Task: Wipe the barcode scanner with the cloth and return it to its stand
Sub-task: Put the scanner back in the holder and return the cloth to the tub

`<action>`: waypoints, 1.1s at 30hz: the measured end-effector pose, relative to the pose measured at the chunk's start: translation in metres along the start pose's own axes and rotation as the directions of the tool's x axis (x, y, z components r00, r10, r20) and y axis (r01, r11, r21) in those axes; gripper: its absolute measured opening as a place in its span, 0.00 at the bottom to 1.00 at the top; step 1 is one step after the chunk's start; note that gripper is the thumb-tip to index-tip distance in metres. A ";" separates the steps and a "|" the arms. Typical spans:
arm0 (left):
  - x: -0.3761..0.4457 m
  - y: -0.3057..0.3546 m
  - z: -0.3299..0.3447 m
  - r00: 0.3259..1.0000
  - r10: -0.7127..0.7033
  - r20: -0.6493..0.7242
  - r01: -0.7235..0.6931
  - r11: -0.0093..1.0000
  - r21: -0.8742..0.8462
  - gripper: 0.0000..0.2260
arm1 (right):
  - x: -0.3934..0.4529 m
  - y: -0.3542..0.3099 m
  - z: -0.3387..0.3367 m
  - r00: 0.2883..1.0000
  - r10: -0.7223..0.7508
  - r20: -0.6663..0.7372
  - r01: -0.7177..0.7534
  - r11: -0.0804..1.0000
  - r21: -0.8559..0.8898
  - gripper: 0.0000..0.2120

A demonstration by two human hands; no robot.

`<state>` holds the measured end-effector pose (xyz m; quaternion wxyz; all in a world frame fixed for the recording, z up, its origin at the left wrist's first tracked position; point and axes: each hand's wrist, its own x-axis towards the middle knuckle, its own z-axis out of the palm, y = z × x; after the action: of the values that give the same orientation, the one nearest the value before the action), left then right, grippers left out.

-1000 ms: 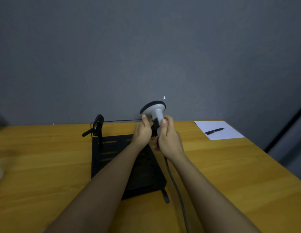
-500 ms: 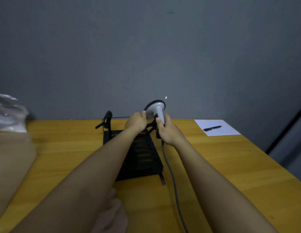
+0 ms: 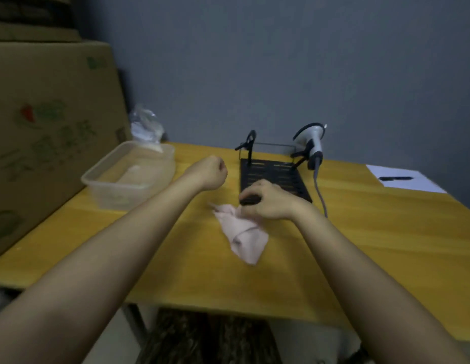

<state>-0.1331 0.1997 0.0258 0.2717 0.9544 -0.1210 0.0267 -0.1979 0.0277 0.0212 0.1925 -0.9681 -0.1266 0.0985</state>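
The white barcode scanner (image 3: pixel 314 143) rests upright in the right-hand cradle of the black stand (image 3: pixel 270 177), with no hand on it. Its grey cable (image 3: pixel 320 191) trails toward me across the wooden table (image 3: pixel 373 232). A crumpled pink cloth (image 3: pixel 244 233) lies on the table just in front of the stand. My right hand (image 3: pixel 268 202) is down at the cloth's far end, by the stand's front corner, fingers curled onto the fabric. My left hand (image 3: pixel 211 174) hovers left of the stand in a loose fist, holding nothing.
A clear plastic tub (image 3: pixel 129 179) stands at the left, with a crinkled plastic bag (image 3: pixel 146 127) behind it and a big cardboard box (image 3: pixel 45 122) beside it. A sheet of paper (image 3: pixel 412 183) with a black pen (image 3: pixel 392 178) lies at the far right. The table's front edge is near me.
Both hands have let go of the scanner, which stays in the stand. My right hand dropped to the cloth and my left hand drew back leftward. The view swung left and down.
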 end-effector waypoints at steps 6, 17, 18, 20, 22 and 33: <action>-0.062 -0.039 -0.002 0.998 -0.043 0.052 0.044 0.999 -0.009 0.12 | -0.006 -0.009 0.044 0.977 0.068 0.203 -0.050 0.995 -0.090 0.44; -0.085 -0.084 -0.064 0.928 -0.105 -0.358 0.068 0.991 -0.113 0.13 | 0.036 -0.091 0.021 0.932 -0.180 -0.314 0.257 0.939 0.227 0.19; -0.080 -0.093 -0.074 0.904 -0.127 -0.409 0.087 0.989 -0.117 0.12 | 0.048 -0.105 0.016 0.916 -0.201 -0.348 0.294 0.925 0.240 0.17; -0.069 -0.111 -0.093 0.858 -0.173 -0.484 0.132 0.984 -0.117 0.12 | 0.079 -0.134 0.009 0.894 -0.209 -0.396 0.334 0.900 0.279 0.15; -0.054 -0.130 -0.109 0.831 -0.206 -0.516 0.179 0.978 -0.103 0.13 | 0.112 -0.160 0.008 0.896 -0.178 -0.407 0.339 0.866 0.367 0.13; -0.008 -0.175 -0.117 0.876 -0.300 -0.376 0.329 0.944 0.012 0.12 | 0.200 -0.213 0.041 0.982 0.063 0.176 -0.040 0.991 -0.129 0.23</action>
<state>-0.0964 0.4070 0.0342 0.2540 0.9486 0.0901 0.1658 -0.0618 0.2891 0.0404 0.1168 -0.9684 -0.1242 0.1823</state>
